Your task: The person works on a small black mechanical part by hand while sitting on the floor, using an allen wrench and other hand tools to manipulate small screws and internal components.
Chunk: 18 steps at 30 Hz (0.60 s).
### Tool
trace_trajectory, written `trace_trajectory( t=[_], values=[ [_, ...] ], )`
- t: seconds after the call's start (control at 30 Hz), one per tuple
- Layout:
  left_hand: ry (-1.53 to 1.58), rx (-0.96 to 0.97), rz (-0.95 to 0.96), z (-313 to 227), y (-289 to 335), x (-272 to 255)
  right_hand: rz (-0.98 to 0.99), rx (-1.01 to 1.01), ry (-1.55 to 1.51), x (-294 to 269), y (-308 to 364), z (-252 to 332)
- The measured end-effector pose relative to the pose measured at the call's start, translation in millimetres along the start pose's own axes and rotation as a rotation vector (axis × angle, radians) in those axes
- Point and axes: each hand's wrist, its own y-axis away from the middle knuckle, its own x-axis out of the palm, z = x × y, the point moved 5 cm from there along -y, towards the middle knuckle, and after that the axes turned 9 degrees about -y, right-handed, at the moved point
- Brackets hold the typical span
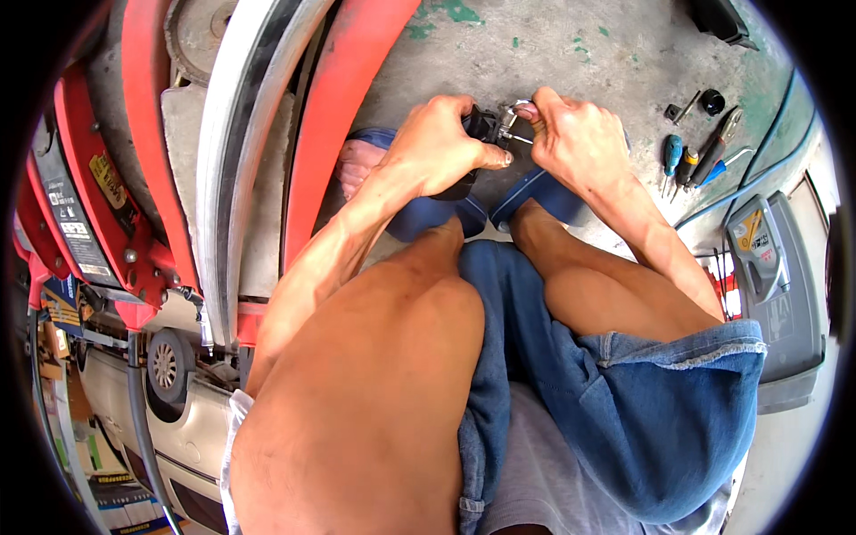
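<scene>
**Both hands closed on a black part and its metal fitting**

The black part (482,125) sits in the left hand (439,145), between thumb and fingers; the grip is closed around its side, with the thumb stretched along the near edge. The metal fitting (508,123) lies at the part's right end, in the gap between the hands. The right hand (578,141) has thumb and forefinger pinched together on the fitting's upper end, its other fingers curled in. A thin rod (520,138) points from the fitting toward the right palm. All this is above the floor (571,62), over the sandals (550,192).

The left fingertips are hidden behind the part, and the right hand covers some of the fitting. More black shows below the left wrist; whether it belongs to the same part, I cannot tell. How part and fitting join is too small to make out.
</scene>
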Motion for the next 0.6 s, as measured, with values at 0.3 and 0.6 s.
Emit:
trace_trajectory(
  t=[0.3,0.6],
  values=[
    [0.004,0.031,-0.022,-4,-4,1,0.102,0.131,0.087,-11,-4,9],
    [-0.004,0.015,-0.027,-1,-3,3,0.154,0.177,0.13,-13,-6,21]
  ],
)
